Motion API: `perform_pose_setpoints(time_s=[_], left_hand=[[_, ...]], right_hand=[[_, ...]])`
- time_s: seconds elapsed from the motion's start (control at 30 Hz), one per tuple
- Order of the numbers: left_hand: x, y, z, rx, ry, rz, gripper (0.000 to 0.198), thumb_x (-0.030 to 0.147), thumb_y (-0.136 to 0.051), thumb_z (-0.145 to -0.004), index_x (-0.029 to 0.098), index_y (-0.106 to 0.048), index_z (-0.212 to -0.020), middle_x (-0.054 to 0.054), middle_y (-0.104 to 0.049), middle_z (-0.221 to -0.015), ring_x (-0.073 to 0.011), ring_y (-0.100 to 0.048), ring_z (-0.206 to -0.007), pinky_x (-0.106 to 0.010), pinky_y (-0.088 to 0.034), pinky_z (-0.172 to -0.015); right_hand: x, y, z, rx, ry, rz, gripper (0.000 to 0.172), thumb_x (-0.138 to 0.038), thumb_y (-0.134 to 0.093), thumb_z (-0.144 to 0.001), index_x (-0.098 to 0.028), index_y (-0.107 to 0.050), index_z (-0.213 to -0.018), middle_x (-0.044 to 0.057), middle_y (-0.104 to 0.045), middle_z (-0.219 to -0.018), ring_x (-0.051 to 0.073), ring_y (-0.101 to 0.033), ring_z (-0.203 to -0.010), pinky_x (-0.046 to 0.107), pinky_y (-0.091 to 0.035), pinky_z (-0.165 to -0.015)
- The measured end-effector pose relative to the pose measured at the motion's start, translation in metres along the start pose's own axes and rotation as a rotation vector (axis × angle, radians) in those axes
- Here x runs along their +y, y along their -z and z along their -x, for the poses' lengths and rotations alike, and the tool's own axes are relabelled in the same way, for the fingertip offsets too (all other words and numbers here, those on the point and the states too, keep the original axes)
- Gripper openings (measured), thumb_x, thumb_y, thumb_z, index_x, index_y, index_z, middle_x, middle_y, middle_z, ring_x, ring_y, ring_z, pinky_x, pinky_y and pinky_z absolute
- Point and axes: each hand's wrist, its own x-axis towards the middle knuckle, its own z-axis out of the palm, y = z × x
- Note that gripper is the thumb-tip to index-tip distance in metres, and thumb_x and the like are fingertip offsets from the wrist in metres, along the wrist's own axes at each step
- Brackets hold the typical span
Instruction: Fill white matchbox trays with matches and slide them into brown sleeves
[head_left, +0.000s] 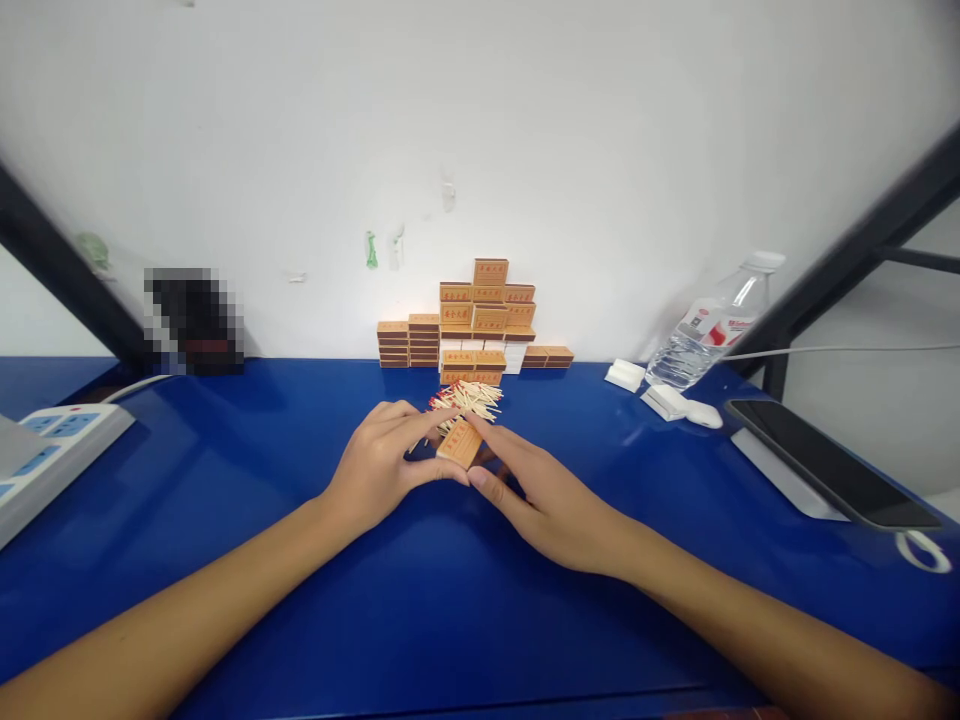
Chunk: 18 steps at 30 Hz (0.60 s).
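Observation:
Between my two hands is a matchbox (460, 444) with an orange printed face turned up. My left hand (382, 455) grips it from the left, thumb at its near edge and forefinger along its far side. From the right, my right hand (536, 490) closes on the same box with thumb and fingertips. Just beyond my fingers lies a loose heap of red-tipped matches (480, 398). Behind the heap rises a stepped stack of matchboxes (489, 318), the topmost one standing alone against the wall.
Lower piles of matchboxes (409, 342) flank the stack. A power strip (56, 460) is at the left, near a pixelated dark object (196, 325). On the right are a leaning water bottle (705, 325), small white items (667, 402) and a propped phone (832, 462).

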Motion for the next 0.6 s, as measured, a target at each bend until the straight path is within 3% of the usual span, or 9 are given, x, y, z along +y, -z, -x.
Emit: perform_pose_setpoints(time_s=[0.1, 0.23, 0.33, 0.4, 0.47, 0.6], left_hand=[[0.005, 0.003, -0.003, 0.03, 0.086, 0.034, 0.04, 0.048, -0.077, -0.091, 0.023, -0.075, -0.121, -0.003, -0.075, -0.087, -0.0184, -0.066, -0.079, -0.035, -0.053, -0.074], [0.011, 0.0, -0.002, 0.012, 0.125, 0.059, 0.036, 0.036, -0.08, -0.088, 0.02, -0.074, -0.121, -0.006, -0.077, -0.099, -0.0206, -0.07, -0.083, -0.038, -0.058, -0.078], [0.008, 0.001, -0.004, -0.049, 0.189, 0.015, 0.039, 0.032, -0.078, -0.086, 0.021, -0.07, -0.122, -0.007, -0.077, -0.105, -0.0229, -0.072, -0.09, -0.041, -0.059, -0.084], [-0.002, 0.009, -0.01, -0.094, 0.26, 0.014, 0.036, 0.032, -0.078, -0.086, 0.022, -0.068, -0.12, -0.006, -0.077, -0.111, -0.0238, -0.073, -0.098, -0.043, -0.059, -0.091], [-0.019, 0.022, -0.02, -0.065, 0.334, 0.029, 0.034, 0.035, -0.076, -0.089, 0.022, -0.066, -0.118, -0.006, -0.077, -0.115, -0.0233, -0.073, -0.103, -0.042, -0.058, -0.096], [-0.065, 0.054, -0.048, -0.007, 0.395, -0.12, 0.035, 0.042, -0.073, -0.091, 0.019, -0.069, -0.117, -0.009, -0.076, -0.118, -0.0254, -0.07, -0.105, -0.043, -0.056, -0.094]], right_hand=[[0.001, -0.003, -0.001, 0.007, -0.027, -0.044, 0.056, -0.041, -0.048, -0.109, -0.025, -0.039, -0.162, 0.011, -0.07, -0.131, 0.023, -0.07, -0.106, 0.045, -0.061, -0.094], [0.004, -0.003, -0.004, 0.132, -0.025, -0.016, 0.056, -0.036, -0.047, -0.109, -0.028, -0.035, -0.163, 0.011, -0.07, -0.131, 0.023, -0.07, -0.107, 0.044, -0.061, -0.092], [0.011, 0.001, -0.006, 0.157, -0.022, 0.052, 0.062, -0.032, -0.049, -0.106, -0.029, -0.028, -0.165, 0.01, -0.071, -0.127, 0.023, -0.071, -0.099, 0.044, -0.061, -0.088], [0.018, 0.005, -0.008, 0.159, -0.036, 0.085, 0.064, -0.03, -0.051, -0.105, -0.028, -0.028, -0.164, 0.011, -0.072, -0.126, 0.022, -0.071, -0.092, 0.042, -0.062, -0.082], [0.027, 0.01, -0.01, 0.171, -0.044, 0.118, 0.062, -0.028, -0.051, -0.103, -0.026, -0.032, -0.162, 0.011, -0.071, -0.126, 0.021, -0.071, -0.089, 0.042, -0.061, -0.08], [0.044, 0.019, -0.013, 0.203, -0.027, 0.189, 0.05, -0.025, -0.052, -0.101, -0.022, -0.046, -0.15, 0.01, -0.071, -0.12, 0.019, -0.069, -0.084, 0.042, -0.06, -0.083]])
